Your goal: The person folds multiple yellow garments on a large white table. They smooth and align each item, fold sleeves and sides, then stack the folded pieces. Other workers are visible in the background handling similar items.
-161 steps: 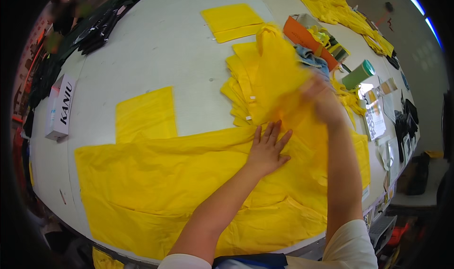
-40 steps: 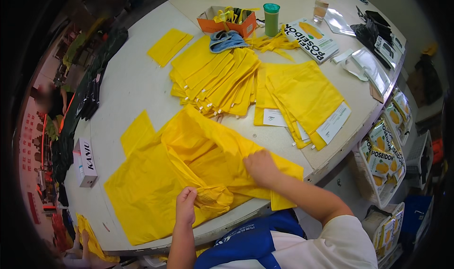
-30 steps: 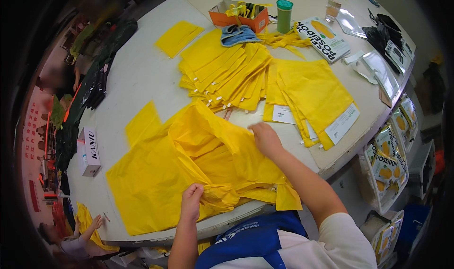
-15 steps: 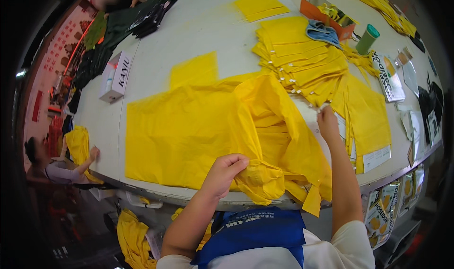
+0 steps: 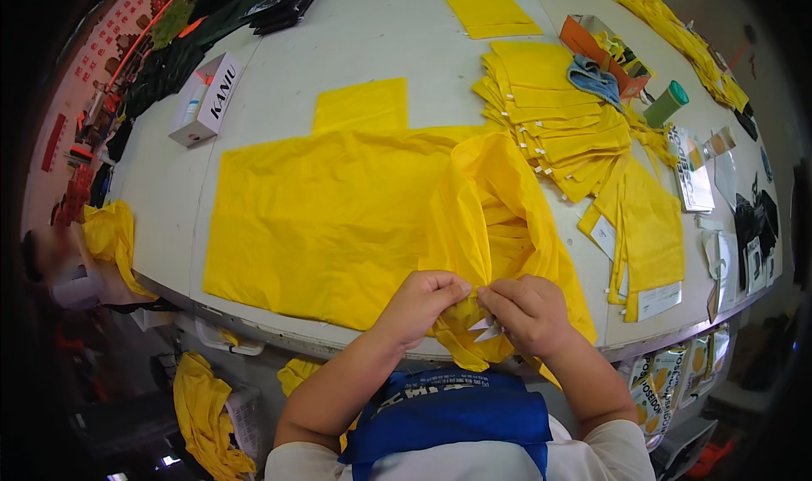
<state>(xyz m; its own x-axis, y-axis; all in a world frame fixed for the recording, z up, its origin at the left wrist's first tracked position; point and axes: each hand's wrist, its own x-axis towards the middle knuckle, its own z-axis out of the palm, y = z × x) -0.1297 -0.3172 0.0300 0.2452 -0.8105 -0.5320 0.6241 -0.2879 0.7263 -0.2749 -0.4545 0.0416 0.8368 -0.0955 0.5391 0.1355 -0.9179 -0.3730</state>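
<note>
A large yellow garment (image 5: pixel 321 227) of thin, slightly shiny fabric lies spread along the near side of the table, its right end gathered into an open, folded mouth. My left hand (image 5: pixel 427 307) is closed, thumb and forefinger pinching the garment's near edge. Right beside it my right hand (image 5: pixel 529 312) is also closed, its fingertips pinching at the same edge, almost touching the left. Below the right fingers two pale pointed tips (image 5: pixel 485 329) stick out, like small scissor blades; the hand hides the rest. What lies between the fingertips is too small to make out.
Fanned yellow pouches (image 5: pixel 550 117) with white tags lie at the right, near a blue cloth (image 5: pixel 594 79), an orange box (image 5: pixel 605 49) and a green-lidded bottle (image 5: pixel 666 104). A white box (image 5: pixel 205 100) stands left. Another person (image 5: pixel 80 278) works at the left edge.
My right hand has come from the tagged pouches at the right, down and left to the garment's edge beside my left hand. The pale pointed tips now show beneath it.
</note>
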